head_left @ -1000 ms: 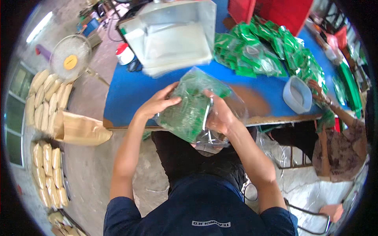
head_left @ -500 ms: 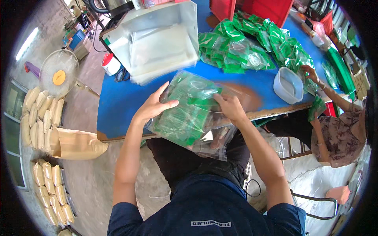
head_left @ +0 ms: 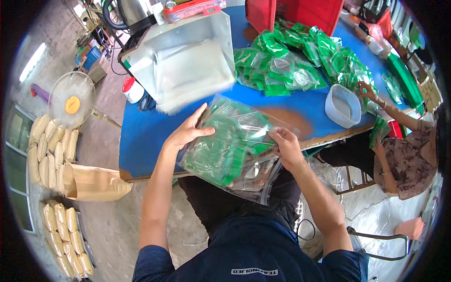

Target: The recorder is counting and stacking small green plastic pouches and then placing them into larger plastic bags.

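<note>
A clear plastic zip bag [head_left: 256, 181] with several green packets [head_left: 218, 150] inside lies tilted over the near table edge and above my lap. My left hand [head_left: 185, 130] grips its left side, thumb on top and fingers along the upper left edge. On the other side, my right hand [head_left: 285, 144] pinches the bag's right edge between thumb and fingers. The zip end of the bag hangs toward me.
Beyond are a white tray [head_left: 225, 35] of clear bags, a heap of green packets [head_left: 277, 70], a red bin [head_left: 307, 14] and a plastic tub [head_left: 342, 105]. A co-worker's hand [head_left: 369, 91] is at the right. A fan [head_left: 73, 101] and paper sack [head_left: 96, 181] stand left.
My right hand has shifted right and down, from over the packets to the bag's right edge. My left hand keeps its grip. The whole view has shifted slightly.
</note>
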Demonstrator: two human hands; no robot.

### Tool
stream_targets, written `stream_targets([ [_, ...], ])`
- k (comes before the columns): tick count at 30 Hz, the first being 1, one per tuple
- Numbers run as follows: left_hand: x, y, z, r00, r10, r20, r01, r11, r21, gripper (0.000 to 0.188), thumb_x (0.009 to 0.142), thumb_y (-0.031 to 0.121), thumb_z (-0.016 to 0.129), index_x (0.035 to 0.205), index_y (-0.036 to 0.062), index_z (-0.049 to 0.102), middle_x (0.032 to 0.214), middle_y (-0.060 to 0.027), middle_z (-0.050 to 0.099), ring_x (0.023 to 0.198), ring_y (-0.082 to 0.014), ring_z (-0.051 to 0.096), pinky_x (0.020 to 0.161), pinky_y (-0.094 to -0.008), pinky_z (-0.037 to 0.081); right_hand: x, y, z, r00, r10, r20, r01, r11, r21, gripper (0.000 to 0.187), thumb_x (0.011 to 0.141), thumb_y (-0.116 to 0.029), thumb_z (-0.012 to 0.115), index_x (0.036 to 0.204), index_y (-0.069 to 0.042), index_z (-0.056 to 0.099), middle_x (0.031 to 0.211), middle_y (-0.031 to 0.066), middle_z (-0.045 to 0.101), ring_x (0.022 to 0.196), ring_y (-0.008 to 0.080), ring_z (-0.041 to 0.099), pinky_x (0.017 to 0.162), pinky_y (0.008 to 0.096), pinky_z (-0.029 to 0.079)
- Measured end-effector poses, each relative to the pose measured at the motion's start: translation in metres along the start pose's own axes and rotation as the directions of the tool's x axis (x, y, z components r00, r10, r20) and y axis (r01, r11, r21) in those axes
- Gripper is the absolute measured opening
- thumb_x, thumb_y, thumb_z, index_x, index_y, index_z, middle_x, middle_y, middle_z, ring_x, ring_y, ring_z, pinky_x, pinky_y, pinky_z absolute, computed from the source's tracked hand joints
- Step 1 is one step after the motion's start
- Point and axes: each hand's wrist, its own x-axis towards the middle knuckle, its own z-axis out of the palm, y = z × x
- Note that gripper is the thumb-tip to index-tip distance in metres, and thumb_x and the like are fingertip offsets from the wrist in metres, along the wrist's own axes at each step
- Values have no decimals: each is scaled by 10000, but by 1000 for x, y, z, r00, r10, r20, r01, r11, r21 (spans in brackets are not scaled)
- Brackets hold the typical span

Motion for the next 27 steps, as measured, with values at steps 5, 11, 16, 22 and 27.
stream_targets([
  [5, -5, 8, 12, 990, 138, 29, -137, 990, -32, 1200, 732, 225, 897, 1619, 70, 104, 1670, -184, 149, 1550, -275, 118, 1242, -404, 88, 24, -16, 20, 998, -3, 56, 11, 990, -143, 345, 901, -328, 758, 980, 3, 700, 828, 5, 635, 689, 93, 541, 571, 260, 413],
  [11, -10, 3, 23, 991, 121, -57, -125, 990, -70, 1293, 660, 117, 936, 1613, 54, 64, 1668, -225, 85, 1550, -301, 110, 1248, -405, 121, -9, 16, 19, 989, -44, -144, 17, 983, -183, 541, 897, -416, 754, 1113, 61, 617, 889, 76, 639, 707, 125, 583, 577, 259, 466],
  [16, -13, 1, 21, 988, 147, -43, -151, 984, -99, 1267, 676, 121, 920, 1623, 97, 79, 1669, -218, 104, 1550, -295, 116, 1243, -413, 110, -15, 14, 15, 982, -178, -65, 163, 967, -197, 479, 904, -335, 756, 1138, 58, 613, 850, 85, 654, 573, 102, 554, 430, 243, 422],
  [22, -9, 3, 22, 996, 86, -3, -86, 990, -108, 1194, 713, 161, 916, 1609, 50, 134, 1644, -249, 173, 1537, -307, 169, 1237, -399, 165, -12, -17, -1, 981, 120, 155, -98, 985, -145, 312, 937, -238, 716, 1062, 45, 674, 779, 20, 636, 549, 88, 517, 468, 258, 399],
  [27, -14, -10, 21, 994, 103, -47, -107, 987, -116, 1119, 755, 165, 892, 1588, -14, 167, 1630, -222, 239, 1516, -299, 234, 1223, -388, 199, -22, 10, 23, 999, -54, -5, 54, 991, 126, 485, 976, -374, 678, 1204, 48, 602, 868, 39, 619, 711, 98, 565, 570, 282, 442],
])
